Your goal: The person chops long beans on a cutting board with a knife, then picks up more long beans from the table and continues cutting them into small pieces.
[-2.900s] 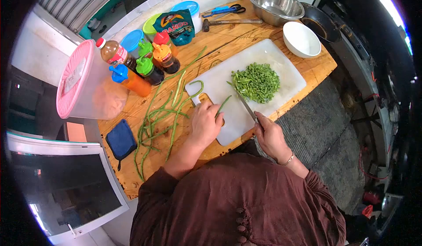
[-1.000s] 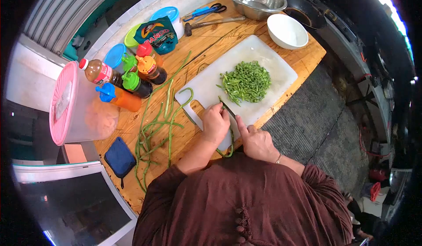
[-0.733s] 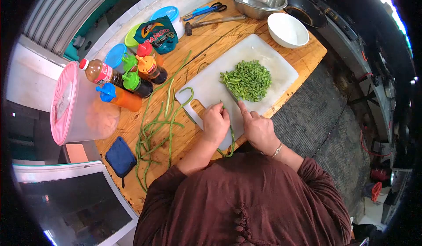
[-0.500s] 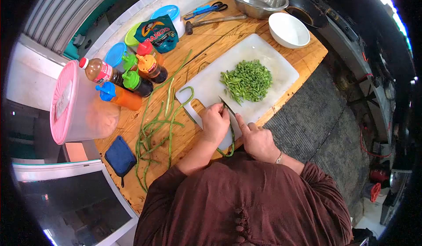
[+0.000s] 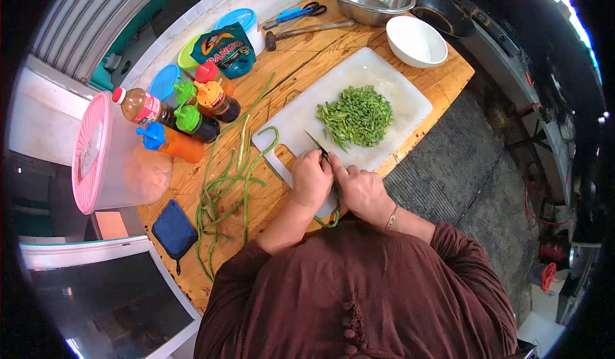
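My left hand (image 5: 312, 178) is closed in a pinch at the near-left part of the white cutting board (image 5: 405, 96). It grips a long green bean (image 5: 336, 208), whose lower end curves down between my wrists over the board's near edge. Beside it, fingertips almost touching, my right hand (image 5: 365, 195) is closed on a small knife (image 5: 316, 141). The blade points up and left; the fingers hide the handle. A heap of chopped green beans (image 5: 359, 116) lies on the middle of the board. Uncut long beans (image 5: 224, 183) lie loosely to the left, one curling onto the board.
A white bowl (image 5: 416, 41) and steel bowl (image 5: 371, 0) stand behind the board. Sauce bottles (image 5: 182, 142), a pink-lidded tub (image 5: 122, 160) and a green pouch (image 5: 225, 50) are at left. A hammer (image 5: 314, 30), scissors (image 5: 312, 9) and blue potholder (image 5: 174, 229) lie on the wooden table (image 5: 298, 70).
The knife blade has swung to point further up-left, its tip showing past my left hand. My right hand has shifted left, and its straight index finger has drawn in close to my left fingertips.
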`<state>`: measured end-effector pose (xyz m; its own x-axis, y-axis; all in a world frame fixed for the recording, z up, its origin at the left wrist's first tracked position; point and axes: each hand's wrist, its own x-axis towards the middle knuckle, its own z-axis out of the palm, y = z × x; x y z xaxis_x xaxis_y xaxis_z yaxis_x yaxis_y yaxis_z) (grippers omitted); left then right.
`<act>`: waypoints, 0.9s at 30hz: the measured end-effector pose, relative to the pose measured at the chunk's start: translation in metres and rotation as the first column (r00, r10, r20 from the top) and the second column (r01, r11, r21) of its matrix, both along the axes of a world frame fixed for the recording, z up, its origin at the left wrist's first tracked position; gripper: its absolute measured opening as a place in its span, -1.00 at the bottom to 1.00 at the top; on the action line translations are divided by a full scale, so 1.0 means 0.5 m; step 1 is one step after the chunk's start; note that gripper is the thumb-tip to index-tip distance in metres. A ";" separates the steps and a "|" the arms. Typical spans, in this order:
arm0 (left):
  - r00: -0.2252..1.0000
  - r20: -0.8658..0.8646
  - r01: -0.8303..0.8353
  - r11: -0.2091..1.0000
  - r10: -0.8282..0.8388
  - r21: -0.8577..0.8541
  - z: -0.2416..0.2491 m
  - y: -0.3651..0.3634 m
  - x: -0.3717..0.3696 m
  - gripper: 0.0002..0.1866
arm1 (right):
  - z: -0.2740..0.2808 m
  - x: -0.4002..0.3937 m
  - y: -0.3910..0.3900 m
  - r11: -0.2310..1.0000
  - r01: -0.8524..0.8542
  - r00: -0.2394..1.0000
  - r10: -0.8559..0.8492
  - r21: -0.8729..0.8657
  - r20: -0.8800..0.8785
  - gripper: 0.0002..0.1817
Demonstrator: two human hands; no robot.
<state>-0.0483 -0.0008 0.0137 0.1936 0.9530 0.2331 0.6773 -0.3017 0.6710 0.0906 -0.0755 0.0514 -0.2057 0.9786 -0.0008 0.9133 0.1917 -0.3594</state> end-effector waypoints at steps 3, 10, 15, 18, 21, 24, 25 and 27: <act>0.999 0.043 -0.021 1.000 0.021 0.010 0.005 0.000 -0.009 -0.90 | 0.013 0.007 -0.020 0.999 0.018 1.000 -0.018 -0.049 0.003 0.01; 0.992 0.123 -0.016 0.999 0.012 0.028 -0.012 0.004 -0.012 -0.96 | -0.005 0.046 -0.055 0.997 0.042 0.999 -0.044 0.060 0.032 -0.20; 0.993 0.121 -0.015 0.999 0.009 0.052 -0.004 0.001 -0.015 -0.97 | 0.003 0.032 -0.038 0.995 0.068 0.998 -0.068 0.069 -0.009 -0.29; 0.991 0.136 -0.010 1.000 0.006 0.029 -0.007 0.000 -0.014 -0.97 | 0.001 0.027 -0.061 0.997 0.036 0.999 -0.036 0.068 -0.005 -0.27; 0.985 0.170 -0.015 1.000 0.012 0.019 -0.015 -0.002 -0.015 -0.97 | 0.000 0.026 -0.065 0.998 0.020 1.000 -0.019 0.065 -0.015 -0.27; 0.989 0.146 -0.002 0.999 -0.004 0.039 -0.016 0.001 -0.017 -0.95 | -0.010 0.018 -0.058 0.999 0.017 0.999 -0.019 0.040 0.027 -0.25; 0.992 0.129 0.010 0.999 -0.015 0.046 -0.016 0.002 -0.018 -0.95 | -0.013 0.012 -0.055 0.999 0.021 0.999 -0.023 0.026 0.047 -0.25; 0.996 0.084 0.037 0.998 -0.041 0.046 -0.012 -0.003 -0.019 -0.94 | -0.009 -0.007 -0.039 0.999 0.029 0.998 -0.031 0.039 0.047 -0.24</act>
